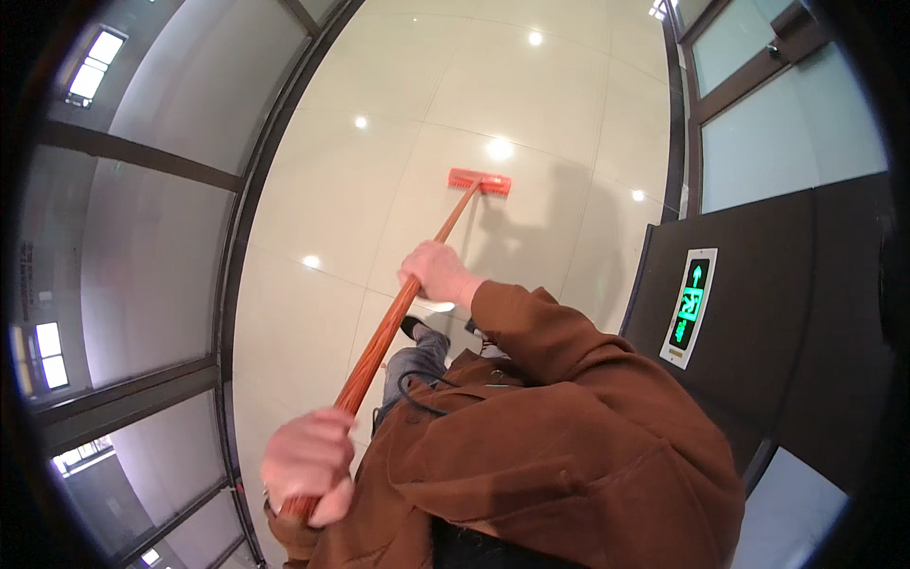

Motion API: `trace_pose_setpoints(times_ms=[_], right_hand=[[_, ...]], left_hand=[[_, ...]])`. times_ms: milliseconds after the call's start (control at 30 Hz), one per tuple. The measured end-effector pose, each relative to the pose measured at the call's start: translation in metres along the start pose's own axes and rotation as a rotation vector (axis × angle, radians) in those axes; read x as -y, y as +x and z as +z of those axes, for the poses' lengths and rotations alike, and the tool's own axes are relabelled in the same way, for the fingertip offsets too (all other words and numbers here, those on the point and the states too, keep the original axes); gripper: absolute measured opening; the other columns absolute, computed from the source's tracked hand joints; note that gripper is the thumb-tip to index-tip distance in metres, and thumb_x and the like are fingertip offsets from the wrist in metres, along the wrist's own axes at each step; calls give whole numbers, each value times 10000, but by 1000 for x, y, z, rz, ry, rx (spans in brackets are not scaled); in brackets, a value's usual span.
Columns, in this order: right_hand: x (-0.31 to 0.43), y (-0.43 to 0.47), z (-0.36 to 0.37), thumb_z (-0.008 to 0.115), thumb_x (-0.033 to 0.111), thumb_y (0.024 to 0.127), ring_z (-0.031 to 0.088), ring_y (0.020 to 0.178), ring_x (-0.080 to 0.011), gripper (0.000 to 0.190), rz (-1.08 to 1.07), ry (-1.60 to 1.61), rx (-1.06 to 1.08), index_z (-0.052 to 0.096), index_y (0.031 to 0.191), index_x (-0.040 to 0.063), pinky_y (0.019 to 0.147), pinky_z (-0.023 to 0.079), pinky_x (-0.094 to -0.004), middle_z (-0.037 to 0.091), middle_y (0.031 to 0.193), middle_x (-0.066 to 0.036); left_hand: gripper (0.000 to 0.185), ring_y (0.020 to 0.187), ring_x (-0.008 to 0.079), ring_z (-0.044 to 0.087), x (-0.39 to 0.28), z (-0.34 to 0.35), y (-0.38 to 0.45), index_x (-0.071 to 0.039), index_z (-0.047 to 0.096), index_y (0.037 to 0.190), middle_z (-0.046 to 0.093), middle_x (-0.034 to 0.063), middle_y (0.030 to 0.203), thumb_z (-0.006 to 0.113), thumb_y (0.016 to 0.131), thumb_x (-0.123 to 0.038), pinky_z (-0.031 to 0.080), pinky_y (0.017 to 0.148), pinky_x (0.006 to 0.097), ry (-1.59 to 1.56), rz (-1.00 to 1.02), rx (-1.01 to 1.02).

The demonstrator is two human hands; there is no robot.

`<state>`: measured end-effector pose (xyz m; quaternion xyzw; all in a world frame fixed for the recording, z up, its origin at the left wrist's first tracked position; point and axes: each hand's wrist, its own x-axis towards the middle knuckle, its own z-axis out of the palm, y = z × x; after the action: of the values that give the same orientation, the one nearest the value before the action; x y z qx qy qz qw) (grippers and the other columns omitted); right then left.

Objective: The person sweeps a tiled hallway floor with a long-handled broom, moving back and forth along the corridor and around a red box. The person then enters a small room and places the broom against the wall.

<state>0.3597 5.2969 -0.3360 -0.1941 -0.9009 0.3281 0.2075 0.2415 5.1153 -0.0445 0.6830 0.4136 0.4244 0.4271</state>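
Observation:
A long wooden handle [378, 341] runs from the lower left up to a red plastic broom or brush head [480, 181], whose bristles are at the glossy cream tiled floor [341, 185]. Near the top end of the handle, at the lower left, my left hand [309, 462] is wrapped around it. Farther down the shaft, at the picture's middle, my right hand [437, 272] grips it too. Brown sleeves cover both arms.
Glass panels in dark frames [160, 167] line the left side. On the right are a framed glass door [789, 135] and a dark wall [761, 284] with a lit green exit sign [688, 307]. My shoe [410, 326] stands on the tiles below the handle.

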Motion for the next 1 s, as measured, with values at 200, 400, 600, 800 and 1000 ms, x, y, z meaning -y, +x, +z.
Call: trace_pose_setpoints(times_ms=[200,400,600,800,1000], right_hand=[[-54,39,21,656,129,668,590,726,-280,113,2,-84,-130,548,634,140,740,469,-392,569,652,-45],[-19,100,56,622,115,664,589,732,-304,99,13,-14,-80,538,613,103,722,468,-419,578,657,-79],[82,198,123,678,139,705,629,786,-303,40,-46,151,186,643,703,121,827,463,-428,655,744,-79],[79,252,141,676,170,729,627,824,-288,54,-130,56,377,637,723,132,842,455,-433,662,782,-68],[4,281,151,653,141,714,593,740,-303,114,-64,-100,213,564,644,130,712,471,-425,589,684,-67]], left_hand=[[248,608,262,572,58,-14,-6,-47,405,541,504,57,591,588,671,59,456,909,484,121,-71,-75],[235,626,246,574,50,-101,-33,-18,415,546,512,76,618,589,654,98,478,889,457,117,-79,-126],[255,427,201,528,9,-200,-73,-85,398,480,478,30,471,556,651,19,537,713,407,178,60,-130],[310,414,234,489,40,-253,-105,-99,395,483,431,27,461,604,685,7,522,642,432,-45,70,-182],[291,592,258,536,108,-242,-105,-36,384,533,472,72,580,584,683,113,446,866,461,19,-93,-314]])
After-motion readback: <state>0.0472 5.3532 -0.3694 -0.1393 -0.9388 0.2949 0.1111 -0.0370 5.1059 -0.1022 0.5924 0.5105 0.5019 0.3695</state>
